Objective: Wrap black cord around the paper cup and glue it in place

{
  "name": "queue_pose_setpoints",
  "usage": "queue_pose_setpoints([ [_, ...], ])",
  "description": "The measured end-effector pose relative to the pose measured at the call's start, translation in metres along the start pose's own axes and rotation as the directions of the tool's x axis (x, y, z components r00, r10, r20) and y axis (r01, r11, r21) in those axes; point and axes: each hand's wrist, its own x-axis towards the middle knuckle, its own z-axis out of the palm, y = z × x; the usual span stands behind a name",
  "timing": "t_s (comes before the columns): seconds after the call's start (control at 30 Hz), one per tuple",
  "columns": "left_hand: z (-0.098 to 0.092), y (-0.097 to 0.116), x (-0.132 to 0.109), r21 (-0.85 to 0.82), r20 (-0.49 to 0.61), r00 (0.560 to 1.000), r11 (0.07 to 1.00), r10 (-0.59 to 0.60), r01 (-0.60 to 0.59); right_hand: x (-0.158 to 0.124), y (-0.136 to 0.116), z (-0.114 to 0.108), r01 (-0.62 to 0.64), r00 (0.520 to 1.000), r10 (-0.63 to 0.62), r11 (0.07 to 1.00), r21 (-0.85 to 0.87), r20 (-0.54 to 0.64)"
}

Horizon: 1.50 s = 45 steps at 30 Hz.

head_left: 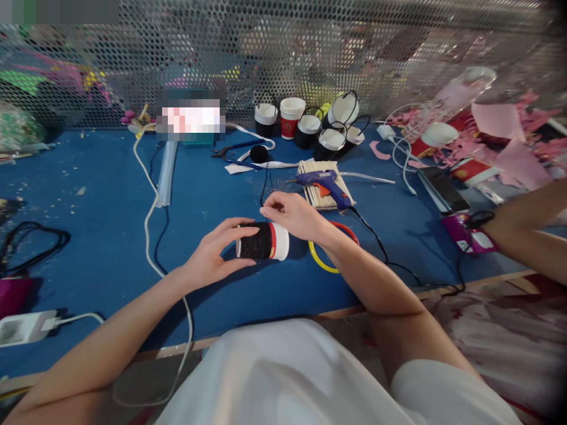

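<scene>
A paper cup [279, 242] lies on its side low over the blue table, much of it wrapped in black cord [259, 241], with a red band and white end showing. My left hand [217, 251] grips the cup's wrapped part, fingers over the top and thumb below. Just above it, my right hand [290, 213] is closed, thumb and forefinger pinched on a thin black strand [264, 183]. That strand runs back to a small black ball of cord [259, 154] farther up the table. Where exactly the strand meets the cup is hard to see.
Behind sit several black-wrapped cups [309, 131] with handles and a red cup [291, 118]. A blue glue gun [323, 180] rests on wooden sticks [345, 177]. Nearby are a yellow-red ring [319, 260], pliers [228, 150] and a white cable [148, 236]. Another person's arm [527, 230] is at right.
</scene>
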Motion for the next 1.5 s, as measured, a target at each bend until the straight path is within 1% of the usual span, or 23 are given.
queue_pose_setpoints([
  [0.07, -0.0003, -0.0003, -0.0001, 0.017, -0.001, 1.000, 1.000, 0.009, -0.009, 0.0001, 0.0003, 0.0003, 0.000, 1.000, 0.000, 1.000, -0.005, 0.004],
  [0.17, 0.0003, -0.0020, -0.0009, 0.008, 0.004, 1.000, 1.000, -0.011, 0.011, 0.0003, 0.0003, 0.0005, 0.002, 1.000, -0.002, 1.000, -0.011, -0.002],
  [0.4, 0.0028, -0.0034, -0.0023, -0.153, 0.012, 0.996, 0.984, -0.092, 0.092, -0.0003, -0.0013, 0.0012, -0.002, 1.000, 0.002, 1.000, -0.021, -0.011],
  [0.5, 0.0027, -0.0019, -0.0019, -0.184, 0.008, 0.994, 0.977, -0.112, 0.111, -0.0008, -0.0017, 0.0022, -0.005, 1.000, 0.004, 1.000, -0.025, -0.016],
  [0.6, 0.0029, -0.0014, -0.0013, -0.178, -0.002, 0.993, 0.978, -0.115, 0.113, -0.0012, -0.0023, 0.0023, 0.002, 1.000, -0.002, 1.000, -0.024, -0.014],
  [0.7, 0.0031, -0.0012, -0.0007, -0.164, -0.004, 0.996, 0.982, -0.094, 0.092, -0.0014, -0.0033, 0.0013, 0.010, 1.000, -0.010, 1.000, -0.019, -0.008],
  [0.8, 0.0025, -0.0006, -0.0003, -0.099, 0.006, 0.997, 0.992, -0.073, 0.073, -0.0017, -0.0043, 0.0000, 0.016, 1.000, -0.016, 1.000, 0.001, -0.008],
  [0.87, 0.0024, -0.0006, -0.0003, -0.060, 0.008, 0.996, 0.995, -0.084, 0.084, -0.0019, -0.0047, -0.0005, 0.025, 1.000, -0.025, 1.000, 0.019, -0.009],
  [0.97, 0.0031, -0.0022, -0.0009, -0.101, 0.000, 0.994, 0.989, -0.112, 0.111, -0.0020, -0.0049, -0.0002, 0.047, 0.999, -0.046, 0.998, 0.039, -0.019],
  [1.07, 0.0035, -0.0040, -0.0013, -0.143, -0.003, 0.994, 0.984, -0.105, 0.103, -0.0015, -0.0040, 0.0008, 0.053, 0.998, -0.052, 0.998, 0.042, -0.021],
  [1.2, 0.0018, -0.0024, 0.0000, -0.080, 0.021, 0.996, 0.993, -0.083, 0.085, 0.0002, -0.0012, 0.0010, 0.046, 0.999, -0.045, 0.998, 0.043, -0.016],
  [1.33, 0.0005, 0.0009, 0.0018, -0.057, 0.038, 0.998, 0.997, -0.056, 0.058, 0.0028, 0.0000, -0.0002, 0.051, 0.999, -0.051, 0.996, 0.076, -0.011],
  [1.43, 0.0001, 0.0035, 0.0022, -0.022, 0.090, 0.995, 0.999, -0.038, 0.041, 0.0049, -0.0014, 0.0000, 0.073, 0.997, -0.072, 0.992, 0.101, -0.008],
  [1.5, -0.0002, 0.0056, 0.0020, 0.013, 0.123, 0.992, 0.999, -0.033, 0.032, 0.0063, -0.0026, 0.0009, 0.079, 0.997, -0.081, 0.992, 0.098, 0.015],
])
